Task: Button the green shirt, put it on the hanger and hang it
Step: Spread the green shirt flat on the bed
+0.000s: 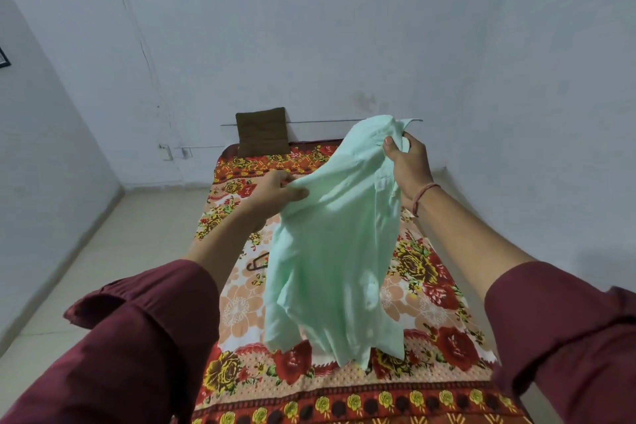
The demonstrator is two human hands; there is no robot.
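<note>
— Nearest the lens, what did you record?

— Two rolled maroon sleeves (144, 330), one on each forearm, both arms stretched forward over the bed.

— And the garment itself?

— The green shirt (330, 251) was held up in the air above the bedspread (440, 289), hanging in loose folds. Its lower hem dangled just over the near floral border; whether it touched the cloth I could not tell. The front placket, with small buttons visible along it, ran down the right side of the hanging fabric.

— The grips?

— The left hand (275, 193) was closed on a bunch of cloth at the shirt's upper left edge, thumb pressed over the fold. The right hand (409, 165) was closed higher up, fingers and thumb pinching the fabric near the collar. A thin pink band (425, 194) sat on that wrist.

— The hanger?

— A dark hanger (258, 263) lay flat on the bedspread, partly hidden behind the shirt's left edge. Only its hook and part of one arm showed.

— Surroundings?

— A brown cushion (263, 131) stood propped against the wall at the far end of the bed. A thin rail (320, 121) ran along the pale wall behind it. Light tiled floor (113, 244) lay to the left of the bed.
</note>
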